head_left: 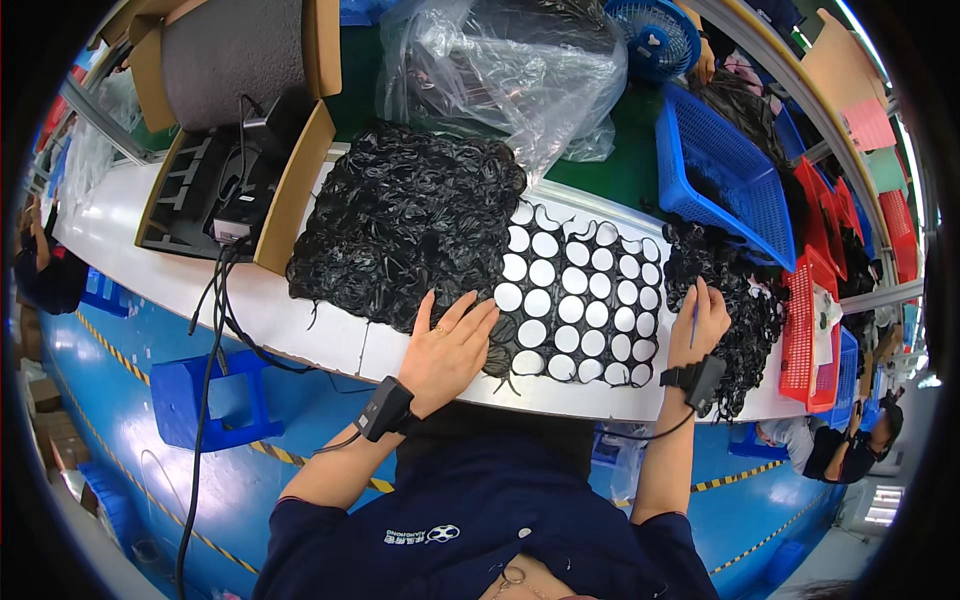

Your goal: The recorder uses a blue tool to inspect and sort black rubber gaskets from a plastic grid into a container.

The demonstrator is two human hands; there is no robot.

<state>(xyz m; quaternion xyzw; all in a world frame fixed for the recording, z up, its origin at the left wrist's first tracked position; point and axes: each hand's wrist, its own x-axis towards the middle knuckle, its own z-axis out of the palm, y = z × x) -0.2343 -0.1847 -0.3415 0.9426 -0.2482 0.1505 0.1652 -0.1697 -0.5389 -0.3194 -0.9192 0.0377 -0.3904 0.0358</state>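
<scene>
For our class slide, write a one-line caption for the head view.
Left hand flat on a black ring sheet, right hand on a ring pile.

I note a blue basket (735, 170) and red baskets (812, 330) at right, a clear plastic bag (510, 65) and blue fan (652, 35) behind, a wooden box (235, 185) left.

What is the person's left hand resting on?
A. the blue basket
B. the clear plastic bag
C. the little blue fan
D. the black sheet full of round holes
D. The left hand lies flat on the near left edge of the black sheet with round holes, beside the pile of black rings, far from the basket, fan and bag.
</scene>
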